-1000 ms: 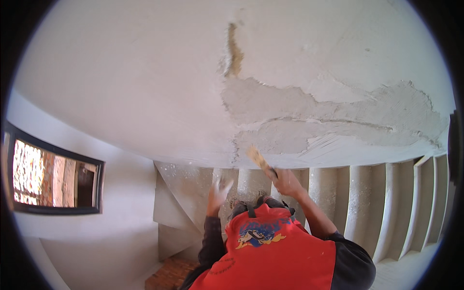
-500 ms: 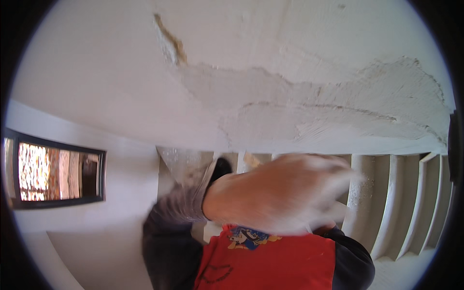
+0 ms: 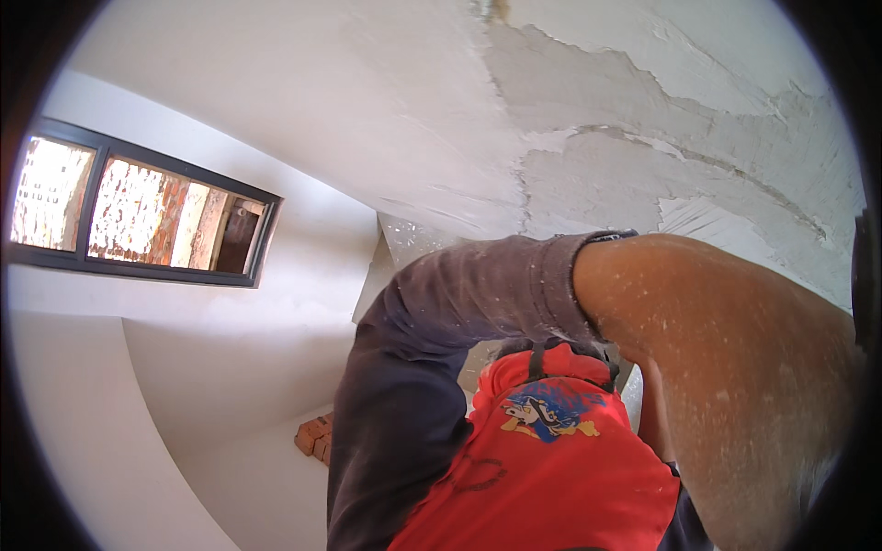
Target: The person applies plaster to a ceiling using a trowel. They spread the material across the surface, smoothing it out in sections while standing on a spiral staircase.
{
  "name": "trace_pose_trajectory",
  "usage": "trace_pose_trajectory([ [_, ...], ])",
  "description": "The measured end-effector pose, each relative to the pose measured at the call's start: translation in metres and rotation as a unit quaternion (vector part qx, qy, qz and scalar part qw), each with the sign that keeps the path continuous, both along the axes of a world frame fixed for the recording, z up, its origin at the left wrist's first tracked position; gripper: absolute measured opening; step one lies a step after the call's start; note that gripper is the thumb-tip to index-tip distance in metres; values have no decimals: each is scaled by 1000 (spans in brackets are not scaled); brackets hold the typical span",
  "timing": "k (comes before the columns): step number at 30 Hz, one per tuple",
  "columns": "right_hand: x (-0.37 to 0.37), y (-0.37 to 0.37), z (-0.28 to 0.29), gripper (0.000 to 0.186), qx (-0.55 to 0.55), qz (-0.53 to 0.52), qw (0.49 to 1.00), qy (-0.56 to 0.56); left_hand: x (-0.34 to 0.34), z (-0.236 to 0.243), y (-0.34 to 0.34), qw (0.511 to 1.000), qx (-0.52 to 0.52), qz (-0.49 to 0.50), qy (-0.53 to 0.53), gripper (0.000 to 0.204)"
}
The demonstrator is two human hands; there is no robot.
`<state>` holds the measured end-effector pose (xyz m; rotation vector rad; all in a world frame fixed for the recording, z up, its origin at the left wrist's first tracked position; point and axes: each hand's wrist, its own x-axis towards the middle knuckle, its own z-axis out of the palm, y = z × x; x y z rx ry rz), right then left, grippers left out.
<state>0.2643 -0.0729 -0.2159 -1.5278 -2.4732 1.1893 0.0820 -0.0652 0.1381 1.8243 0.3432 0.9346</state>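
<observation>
My left arm, in a dusty dark sleeve, rises and bends across to the right. Bare skin beyond its cuff, my left hand and wrist, looms very close at the right and is speckled with white dust. Its fingers are out of sight, so what they hold, if anything, does not show. Behind it runs a narrow strip of skin; whether this belongs to my right hand or my left I cannot tell. Above the arm spreads the pale wall surface, with a rough grey plaster patch and a raised ragged ridge across it.
A dark-framed window is set in the white wall at the left. Several reddish bricks are low down beside my sleeve. My red shirt fills the lower middle. A dark edge stands at the far right.
The left hand has come much nearer and moved right, its fingers leaving sight. The view has turned: the window sits higher, bricks have appeared, and the arm now covers most of the steps.
</observation>
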Motion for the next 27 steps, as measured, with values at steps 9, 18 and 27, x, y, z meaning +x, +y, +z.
trace_pose_trajectory([
  [9,0,-75,17,32,-27,-61,998,3,-7,-5,-84,997,41,52,-39,41],
  [18,-16,-134,21,31,-42,-88,995,19,12,-2,-127,995,67,32,-71,40],
  [27,25,-129,28,30,-55,-119,991,22,36,6,-121,995,56,19,-83,39],
])
